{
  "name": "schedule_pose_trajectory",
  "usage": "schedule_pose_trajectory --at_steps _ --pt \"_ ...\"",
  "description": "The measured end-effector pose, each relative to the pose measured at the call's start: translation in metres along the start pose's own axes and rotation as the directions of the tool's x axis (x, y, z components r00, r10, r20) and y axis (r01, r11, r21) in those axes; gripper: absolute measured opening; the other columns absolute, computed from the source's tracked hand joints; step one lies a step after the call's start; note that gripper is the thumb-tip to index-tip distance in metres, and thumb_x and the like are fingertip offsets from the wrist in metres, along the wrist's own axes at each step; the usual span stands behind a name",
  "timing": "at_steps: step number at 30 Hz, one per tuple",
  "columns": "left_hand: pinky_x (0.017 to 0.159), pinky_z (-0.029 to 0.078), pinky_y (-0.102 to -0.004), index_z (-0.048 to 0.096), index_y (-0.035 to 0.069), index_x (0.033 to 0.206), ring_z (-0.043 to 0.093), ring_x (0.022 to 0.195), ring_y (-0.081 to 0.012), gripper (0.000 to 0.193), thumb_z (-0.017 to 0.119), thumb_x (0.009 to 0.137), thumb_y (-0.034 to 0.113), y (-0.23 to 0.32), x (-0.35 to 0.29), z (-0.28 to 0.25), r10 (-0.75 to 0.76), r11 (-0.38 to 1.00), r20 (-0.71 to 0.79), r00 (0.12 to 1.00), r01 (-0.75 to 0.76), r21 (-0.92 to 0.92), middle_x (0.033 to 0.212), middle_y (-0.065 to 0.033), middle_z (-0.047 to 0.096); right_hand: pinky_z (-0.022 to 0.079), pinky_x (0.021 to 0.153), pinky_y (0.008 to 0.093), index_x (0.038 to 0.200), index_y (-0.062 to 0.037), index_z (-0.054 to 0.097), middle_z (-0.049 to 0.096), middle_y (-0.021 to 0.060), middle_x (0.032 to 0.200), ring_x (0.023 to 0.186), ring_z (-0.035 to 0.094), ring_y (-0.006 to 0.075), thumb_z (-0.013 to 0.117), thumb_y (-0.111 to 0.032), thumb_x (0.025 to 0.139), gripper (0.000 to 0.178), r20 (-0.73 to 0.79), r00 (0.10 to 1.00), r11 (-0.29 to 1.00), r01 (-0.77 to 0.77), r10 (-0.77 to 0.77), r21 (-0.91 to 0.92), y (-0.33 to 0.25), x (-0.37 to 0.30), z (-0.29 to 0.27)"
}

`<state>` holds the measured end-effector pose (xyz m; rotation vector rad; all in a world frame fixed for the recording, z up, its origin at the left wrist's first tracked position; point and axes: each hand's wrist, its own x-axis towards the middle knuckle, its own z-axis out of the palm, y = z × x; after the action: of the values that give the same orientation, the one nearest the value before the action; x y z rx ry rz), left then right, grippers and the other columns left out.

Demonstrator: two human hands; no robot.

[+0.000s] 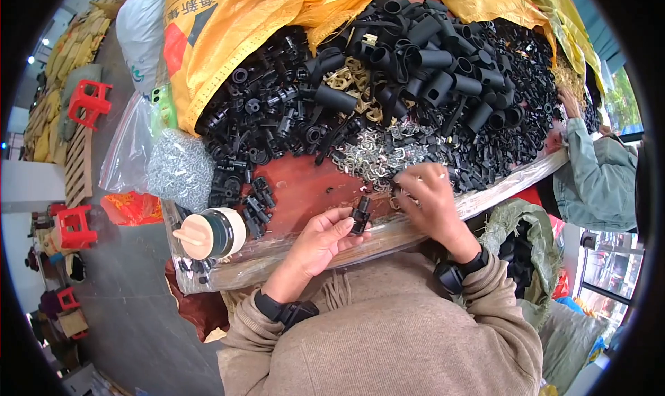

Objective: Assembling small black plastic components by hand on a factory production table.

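Observation:
My left hand (324, 241) is closed around a small black plastic fitting (360, 214), held upright between thumb and fingers over the front edge of the table. To its right, my right hand (431, 201) hovers at the near side of a heap of small silvery metal clips (377, 154). Its fingers are bent inward and slightly blurred, and whatever they pinch is hidden. A tiny pale piece (364, 189) shows at the top of the fitting. Similar black fittings (258, 201) lie in a group left of my left hand.
Black tubes (433, 58) and beige plastic parts (350, 81) are piled behind the clips. A lidded cup (211, 234) stands at the left corner, near a bag of grey metal pieces (181, 169). Yellow sacks (208, 43) spill parts. A co-worker's sleeve (589, 171) is at right.

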<state>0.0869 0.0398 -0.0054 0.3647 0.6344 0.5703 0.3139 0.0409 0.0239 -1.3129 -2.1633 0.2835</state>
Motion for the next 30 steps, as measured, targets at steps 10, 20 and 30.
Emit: schedule_pose_trajectory --at_steps 10,20,30 --pt "0.077 0.049 -0.0306 0.046 -0.004 0.109 0.058 0.09 -0.0257 0.027 0.047 0.086 0.01 -0.009 0.024 0.039 0.013 0.999 -0.015 1.0 -0.012 0.044 0.101 -0.019 0.055 0.036 0.064 0.0345 0.074 -0.0063 0.048 0.044 0.0084 0.077 0.073 0.046 0.0245 0.056 -0.009 0.07 0.01 -0.038 0.978 0.929 -0.205 0.203 -0.31 0.067 -0.017 -0.017" --pt "0.074 0.051 -0.0328 0.048 -0.001 0.106 0.059 0.087 -0.0264 0.024 0.049 0.085 0.011 -0.043 0.068 0.106 0.006 0.998 -0.091 0.996 -0.001 0.058 0.101 -0.0202 0.056 0.041 0.059 0.0375 0.075 -0.0048 0.044 0.047 0.011 0.073 0.067 0.051 0.0286 0.051 -0.009 0.074 0.008 -0.257 0.926 0.958 -0.241 0.276 0.158 0.117 -0.056 -0.072" --pt "0.081 0.047 -0.0376 0.048 -0.001 0.105 0.056 0.093 -0.0257 0.026 0.051 0.084 0.012 -0.069 0.117 0.186 0.088 0.992 -0.077 0.993 -0.08 0.101 0.1 -0.0163 0.057 0.043 0.057 0.0378 0.082 -0.001 0.045 0.054 0.0143 0.068 0.067 0.055 0.0325 0.047 -0.011 0.081 0.01 -0.157 0.963 0.872 -0.122 0.22 0.474 0.131 -0.083 -0.119"
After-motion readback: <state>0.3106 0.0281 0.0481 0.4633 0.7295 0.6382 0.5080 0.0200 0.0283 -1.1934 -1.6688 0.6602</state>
